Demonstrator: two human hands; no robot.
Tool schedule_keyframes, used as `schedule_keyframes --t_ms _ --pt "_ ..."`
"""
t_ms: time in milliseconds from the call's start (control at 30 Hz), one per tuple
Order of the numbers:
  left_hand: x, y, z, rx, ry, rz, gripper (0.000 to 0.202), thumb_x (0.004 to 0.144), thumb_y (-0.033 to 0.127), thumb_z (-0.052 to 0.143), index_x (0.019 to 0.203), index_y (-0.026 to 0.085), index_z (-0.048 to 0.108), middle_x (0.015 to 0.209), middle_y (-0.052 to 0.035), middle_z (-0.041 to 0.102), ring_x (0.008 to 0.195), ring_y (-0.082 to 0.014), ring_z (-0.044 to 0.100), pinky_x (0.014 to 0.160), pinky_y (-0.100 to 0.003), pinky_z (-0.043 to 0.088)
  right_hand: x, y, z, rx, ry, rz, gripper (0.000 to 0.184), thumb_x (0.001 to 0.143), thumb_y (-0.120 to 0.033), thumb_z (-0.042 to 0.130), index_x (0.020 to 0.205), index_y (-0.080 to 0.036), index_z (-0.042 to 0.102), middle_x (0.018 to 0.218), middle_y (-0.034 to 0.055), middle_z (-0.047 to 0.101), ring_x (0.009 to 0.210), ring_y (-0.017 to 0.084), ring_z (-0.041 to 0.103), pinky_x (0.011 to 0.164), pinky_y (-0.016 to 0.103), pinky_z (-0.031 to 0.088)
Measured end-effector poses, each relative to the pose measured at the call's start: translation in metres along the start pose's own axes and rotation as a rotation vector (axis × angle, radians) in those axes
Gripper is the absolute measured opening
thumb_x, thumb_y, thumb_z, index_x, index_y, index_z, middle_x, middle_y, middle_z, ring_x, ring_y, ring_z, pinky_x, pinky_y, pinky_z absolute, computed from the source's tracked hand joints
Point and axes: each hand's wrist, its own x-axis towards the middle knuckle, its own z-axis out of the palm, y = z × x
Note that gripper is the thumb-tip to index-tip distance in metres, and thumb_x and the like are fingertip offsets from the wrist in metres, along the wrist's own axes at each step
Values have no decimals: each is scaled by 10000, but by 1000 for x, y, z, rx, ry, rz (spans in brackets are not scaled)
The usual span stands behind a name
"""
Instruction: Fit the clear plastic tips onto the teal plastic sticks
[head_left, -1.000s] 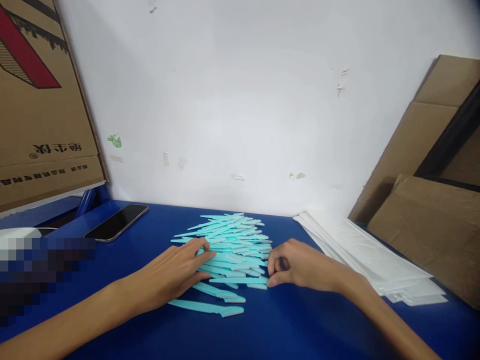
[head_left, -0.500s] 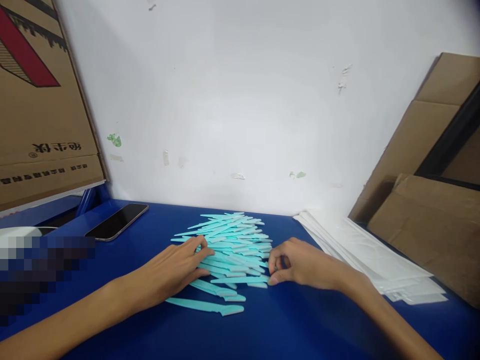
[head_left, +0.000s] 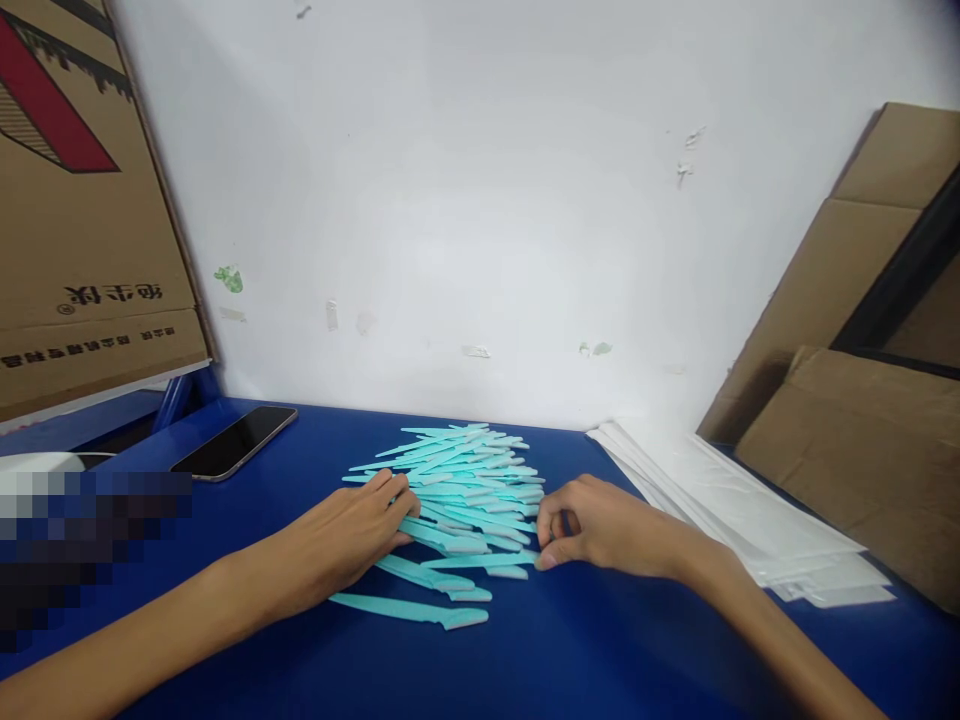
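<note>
A heap of turquoise eyebrow razors (head_left: 465, 480) lies in the middle of the blue table, most of them with their wide, pale-edged heads to the right. My left hand (head_left: 375, 525) is closed over the thin handle ends at the heap's near left side, with a few razors (head_left: 450, 540) sticking out from under its fingers. At the right side, my right hand (head_left: 574, 525) pinches the head end of one razor (head_left: 480, 561) between thumb and finger. Nearest to me, a single razor (head_left: 412, 608) lies apart from the heap.
A phone (head_left: 236, 443) lies at the left. White plastic bags (head_left: 720, 500) are stacked at the right, beside brown cardboard (head_left: 862, 460). A large printed carton (head_left: 90, 230) stands at the left. The white wall (head_left: 487, 200) closes off the back of the table (head_left: 562, 660).
The fingers of my left hand have closed on a few razors, and their heads have shifted slightly. My right hand has stayed at the same razor end.
</note>
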Motion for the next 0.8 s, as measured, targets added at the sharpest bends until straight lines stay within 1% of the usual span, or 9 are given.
schedule_keyframes --t_ms 67,167,233,333,400,467,567,700,800 --pt "-2 -1 0 19 -21 19 106 1042 212 519 1133 204 572 1082 -74 590 931 -239 555 716 -314 420 0 1 0 3 -5 3 256 800 -491 808 824 -237 786 736 -27 715 674 141 631 564 243 378" --pt "-5 -3 -2 36 -36 55 256 987 96 513 1210 210 569 1124 -79 598 1009 -241 557 842 -322 443 -1 1 -1 4 -11 15 247 804 -482 801 830 -236 790 750 -21 724 670 146 633 566 246 385" --pt "-6 -3 -3 64 -47 66 393 917 31 536 1266 209 559 1163 -87 603 1070 -256 552 919 -342 439 -2 2 -2 1 -15 21 251 804 -484 798 824 -234 792 750 -15 729 671 154 637 570 251 388" --pt "-6 -3 -6 131 -105 73 522 789 -21 603 1268 185 574 1184 -102 617 1081 -292 548 973 -397 431 -2 2 -2 -2 -21 33 268 798 -497 795 801 -229 791 747 -3 739 675 168 645 576 257 392" --pt "-5 -2 -8 171 -144 71 551 733 -19 642 1249 165 589 1190 -119 623 1078 -318 546 983 -435 433 -2 2 -2 -8 -22 42 272 793 -501 796 792 -229 793 754 2 745 678 174 648 579 260 395" --pt "-5 0 -11 196 -163 55 553 713 6 675 1241 149 595 1187 -136 626 1079 -336 545 985 -467 437 -2 1 -3 -15 -22 42 272 795 -501 793 791 -229 794 761 4 750 687 177 653 586 262 399" --pt "-6 4 -16 214 -175 22 527 727 31 683 1235 140 596 1198 -144 625 1099 -345 544 1001 -496 437 -2 1 -3 -21 -26 41 273 808 -499 784 791 -227 795 765 5 754 694 178 658 597 268 403" --pt "-8 8 -20 218 -185 32 531 730 30 681 1238 158 594 1253 -139 619 1147 -354 542 1037 -522 416 -3 2 -3 -38 -20 51 283 812 -502 779 784 -220 792 760 8 751 687 179 656 593 273 397" --pt "-7 8 -21 229 -183 36 534 731 66 703 1243 163 587 1258 -146 614 1146 -362 540 1040 -543 405 -3 4 -3 -36 -21 43 297 819 -510 770 784 -216 787 760 8 750 686 177 655 593 271 396"
